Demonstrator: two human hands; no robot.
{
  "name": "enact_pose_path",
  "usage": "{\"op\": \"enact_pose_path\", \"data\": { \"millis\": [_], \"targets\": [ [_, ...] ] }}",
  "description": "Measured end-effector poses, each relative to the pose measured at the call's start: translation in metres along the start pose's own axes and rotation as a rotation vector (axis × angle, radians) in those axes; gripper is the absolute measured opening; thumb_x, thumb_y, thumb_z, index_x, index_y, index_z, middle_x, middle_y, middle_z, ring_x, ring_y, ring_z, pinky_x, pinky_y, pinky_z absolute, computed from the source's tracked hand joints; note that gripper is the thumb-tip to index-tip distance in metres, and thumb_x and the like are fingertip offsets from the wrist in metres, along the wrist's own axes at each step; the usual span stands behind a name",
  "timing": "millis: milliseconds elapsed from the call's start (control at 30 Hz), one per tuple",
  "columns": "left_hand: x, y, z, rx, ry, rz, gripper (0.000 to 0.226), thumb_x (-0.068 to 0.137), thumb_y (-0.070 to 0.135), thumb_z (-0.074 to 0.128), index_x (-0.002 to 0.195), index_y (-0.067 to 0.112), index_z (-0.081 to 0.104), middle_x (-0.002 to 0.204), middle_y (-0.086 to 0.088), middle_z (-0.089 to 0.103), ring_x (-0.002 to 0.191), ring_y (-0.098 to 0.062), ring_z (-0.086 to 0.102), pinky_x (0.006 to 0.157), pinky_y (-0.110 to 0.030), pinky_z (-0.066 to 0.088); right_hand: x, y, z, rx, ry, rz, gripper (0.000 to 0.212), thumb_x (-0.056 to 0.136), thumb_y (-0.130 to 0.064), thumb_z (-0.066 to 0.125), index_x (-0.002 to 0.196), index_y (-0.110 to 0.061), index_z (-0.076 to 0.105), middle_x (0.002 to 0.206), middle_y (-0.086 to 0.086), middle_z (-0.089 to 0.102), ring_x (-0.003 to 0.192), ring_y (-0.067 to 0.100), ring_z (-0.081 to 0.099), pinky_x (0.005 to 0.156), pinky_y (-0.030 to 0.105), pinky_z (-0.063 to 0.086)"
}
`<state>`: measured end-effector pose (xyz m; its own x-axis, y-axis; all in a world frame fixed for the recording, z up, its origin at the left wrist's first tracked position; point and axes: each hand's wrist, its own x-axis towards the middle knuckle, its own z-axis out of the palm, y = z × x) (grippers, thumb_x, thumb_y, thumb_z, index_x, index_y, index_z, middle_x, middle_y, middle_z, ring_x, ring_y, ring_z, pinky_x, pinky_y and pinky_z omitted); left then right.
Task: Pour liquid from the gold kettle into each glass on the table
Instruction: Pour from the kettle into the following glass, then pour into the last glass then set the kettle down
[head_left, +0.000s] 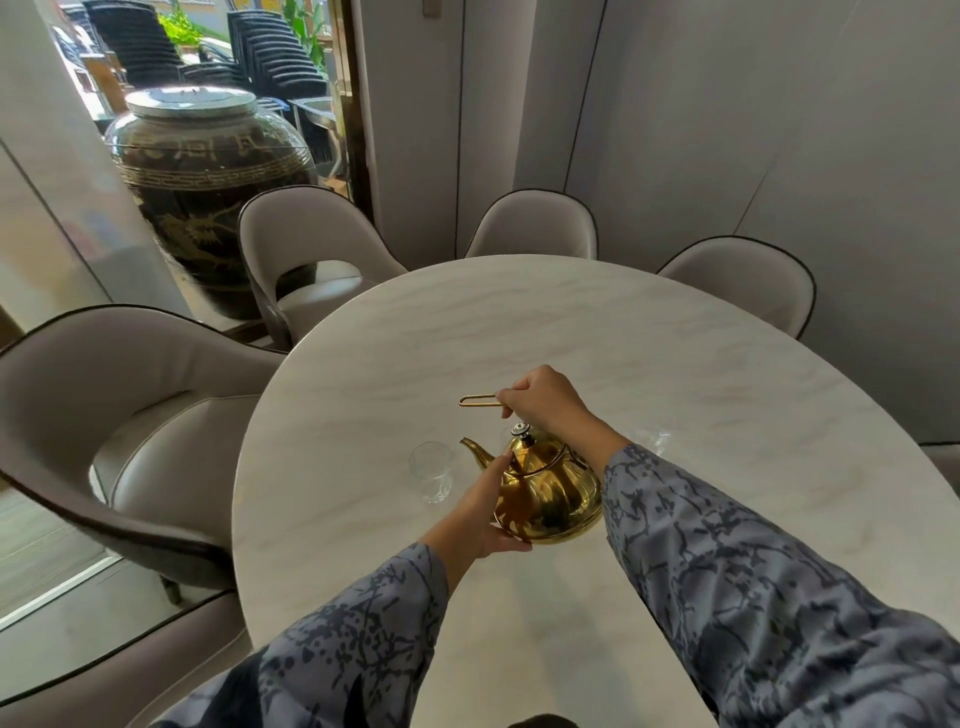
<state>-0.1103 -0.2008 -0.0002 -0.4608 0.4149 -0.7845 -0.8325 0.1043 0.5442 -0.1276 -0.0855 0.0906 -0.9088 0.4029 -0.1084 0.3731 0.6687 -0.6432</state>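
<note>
The gold kettle (558, 501) stands on the round marble table (519, 322), spout pointing left. My right hand (540, 397) is closed around its thin wire handle, which is raised above the lid. My left hand (480, 512) lies flat against the kettle's left side near the base. A clear empty glass (431, 470) stands just left of the spout. A second clear glass (652, 439) stands to the right, partly hidden behind my right forearm.
Several grey padded chairs (311, 249) ring the table's far and left edges. A large dark lidded jar (202, 171) stands behind them by a doorway. Plain wall panels close off the right side.
</note>
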Motion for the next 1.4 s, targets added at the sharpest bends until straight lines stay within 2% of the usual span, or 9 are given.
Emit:
{"op": "enact_pose_path", "data": {
  "millis": [233,367,467,567,867,1000,1233,1400],
  "targets": [
    [0.004,0.001,-0.024,-0.1,-0.014,-0.041,0.094,0.072,0.063,0.073,0.148,0.019,0.039,0.157,-0.021,0.034,0.139,-0.048,0.041,0.068,-0.055,0.06,0.003,-0.029,0.019,-0.078,-0.043,-0.014,0.03,0.086,-0.024,0.061,0.074,-0.004,0.08,0.049,-0.003,0.055,0.051,0.016,0.051,0.061,0.031,0.047],
    [0.004,0.002,-0.027,-0.152,-0.044,-0.052,0.098,0.068,0.064,0.074,0.148,0.019,0.038,0.155,-0.023,0.037,0.136,-0.049,0.045,0.059,-0.053,0.062,0.007,-0.045,0.022,-0.148,-0.075,0.0,0.027,0.085,-0.021,0.06,0.075,-0.004,0.079,0.054,-0.002,0.058,0.057,0.019,0.055,0.057,0.029,0.043],
    [0.006,0.003,-0.027,-0.177,-0.059,-0.057,0.104,0.061,0.064,0.077,0.147,0.02,0.039,0.153,-0.023,0.038,0.134,-0.05,0.046,0.062,-0.057,0.062,0.01,-0.054,0.023,-0.203,-0.09,0.018,0.024,0.081,-0.021,0.06,0.073,-0.008,0.078,0.067,0.004,0.067,0.069,0.025,0.065,0.063,0.033,0.051],
    [0.003,0.005,-0.024,-0.192,-0.075,-0.057,0.105,0.059,0.065,0.077,0.145,0.02,0.04,0.152,-0.024,0.039,0.132,-0.051,0.048,0.065,-0.058,0.061,0.013,-0.061,0.022,-0.252,-0.103,0.023,0.022,0.078,-0.02,0.06,0.074,-0.009,0.078,0.075,0.007,0.069,0.074,0.028,0.066,0.069,0.036,0.055],
    [-0.002,0.013,-0.016,-0.226,-0.097,-0.062,0.108,0.058,0.065,0.076,0.148,0.021,0.036,0.151,-0.025,0.041,0.126,-0.052,0.053,0.062,-0.059,0.061,0.014,-0.077,0.014,-0.348,-0.094,0.019,0.016,0.08,-0.019,0.063,0.081,-0.008,0.075,0.076,0.006,0.064,0.066,0.022,0.057,0.06,0.033,0.046],
    [-0.007,0.018,-0.013,-0.23,-0.12,-0.054,0.102,0.062,0.064,0.074,0.146,0.02,0.039,0.147,-0.026,0.045,0.124,-0.051,0.055,0.061,-0.059,0.061,0.015,-0.081,0.01,-0.362,-0.087,0.005,0.017,0.081,-0.018,0.061,0.074,-0.01,0.075,0.073,0.004,0.063,0.066,0.021,0.058,0.065,0.034,0.05],
    [-0.01,0.023,-0.008,-0.252,-0.134,-0.063,0.099,0.065,0.065,0.072,0.146,0.019,0.038,0.148,-0.026,0.043,0.125,-0.052,0.054,0.063,-0.061,0.061,0.015,-0.088,0.004,-0.399,-0.072,-0.011,0.014,0.084,-0.018,0.061,0.078,-0.01,0.071,0.073,0.003,0.058,0.067,0.02,0.055,0.071,0.035,0.052],
    [-0.013,0.025,-0.004,-0.252,-0.141,-0.063,0.097,0.068,0.066,0.07,0.146,0.018,0.037,0.148,-0.027,0.044,0.124,-0.053,0.055,0.065,-0.06,0.061,0.014,-0.091,-0.002,-0.423,-0.075,-0.003,0.017,0.084,-0.016,0.061,0.067,-0.013,0.064,0.073,0.003,0.058,0.072,0.023,0.057,0.077,0.037,0.055]
  ]
}}
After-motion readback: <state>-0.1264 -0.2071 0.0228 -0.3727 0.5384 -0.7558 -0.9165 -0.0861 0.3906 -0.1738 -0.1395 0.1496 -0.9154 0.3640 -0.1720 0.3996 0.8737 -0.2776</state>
